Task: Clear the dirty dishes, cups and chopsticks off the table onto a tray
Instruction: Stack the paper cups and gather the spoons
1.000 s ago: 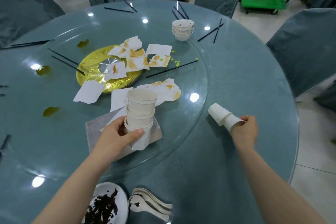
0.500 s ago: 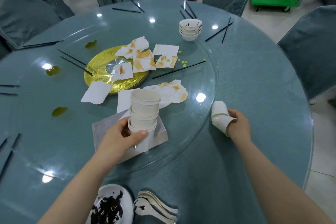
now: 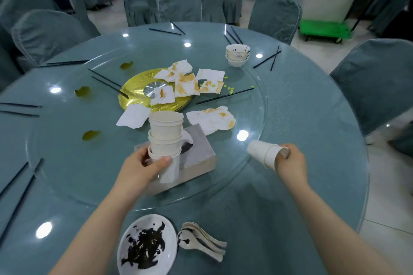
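My left hand (image 3: pixel 143 168) grips the bottom of a tall stack of white paper cups (image 3: pixel 165 134), held upright above a grey tissue box (image 3: pixel 196 154). My right hand (image 3: pixel 290 163) holds two nested paper cups (image 3: pixel 264 153) on their side, bottoms pointing left. A stack of small white bowls (image 3: pixel 237 54) stands at the far side of the glass turntable (image 3: pixel 257 118). Black chopsticks (image 3: pixel 224 95) lie scattered over the table. Near me sit a white plate (image 3: pixel 147 244) with dark scraps and several stacked white spoons (image 3: pixel 202 243).
Stained paper napkins (image 3: pixel 187 82) lie on and around a gold disc (image 3: pixel 136 96) at the turntable's middle. Greenish spills (image 3: pixel 90 135) mark the glass at left. Covered chairs (image 3: pixel 178 2) ring the round table; a green trolley (image 3: pixel 325 29) stands at far right.
My right hand has lifted the two nested cups and drawn them slightly right. My left hand has raised the cup stack, and the view has pulled back from the table.
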A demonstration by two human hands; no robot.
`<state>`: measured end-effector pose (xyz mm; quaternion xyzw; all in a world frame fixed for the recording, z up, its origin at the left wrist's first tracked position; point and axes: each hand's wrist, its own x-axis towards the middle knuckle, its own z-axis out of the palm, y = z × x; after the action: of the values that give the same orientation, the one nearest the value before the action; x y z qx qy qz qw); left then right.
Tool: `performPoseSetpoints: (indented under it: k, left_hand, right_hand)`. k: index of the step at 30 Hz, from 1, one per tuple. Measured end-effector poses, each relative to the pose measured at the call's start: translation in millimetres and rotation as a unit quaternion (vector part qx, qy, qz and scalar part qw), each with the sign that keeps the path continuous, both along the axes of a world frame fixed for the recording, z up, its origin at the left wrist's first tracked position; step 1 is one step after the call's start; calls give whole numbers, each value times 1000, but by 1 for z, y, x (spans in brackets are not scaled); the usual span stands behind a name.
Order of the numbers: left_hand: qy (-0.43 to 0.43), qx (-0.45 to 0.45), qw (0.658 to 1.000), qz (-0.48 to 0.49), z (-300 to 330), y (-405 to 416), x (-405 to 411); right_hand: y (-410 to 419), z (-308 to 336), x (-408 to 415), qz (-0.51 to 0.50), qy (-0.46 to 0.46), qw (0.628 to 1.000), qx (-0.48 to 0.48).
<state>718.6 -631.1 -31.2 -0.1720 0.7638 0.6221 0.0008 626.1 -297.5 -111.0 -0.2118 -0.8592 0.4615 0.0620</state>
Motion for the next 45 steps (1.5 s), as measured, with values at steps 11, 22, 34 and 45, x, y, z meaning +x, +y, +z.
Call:
performPoseSetpoints:
  k: [11,22,34,45]
  left_hand:
    - [26,-11,1000,7,-7,-49,47]
    - [33,-47,998,-25,-28,-117,91]
    - [28,-120,987,-100,-59,-173,133]
    - [-25,-40,998,-43,-93,-203,167]
  right_hand:
    - [-84,84,69,99,40,994,9]
    - [-208,133,114,213,18,977,1]
    - [-315,110,140,384,-113,913,75]
    - [-348,87,165,391,-86,915,-41]
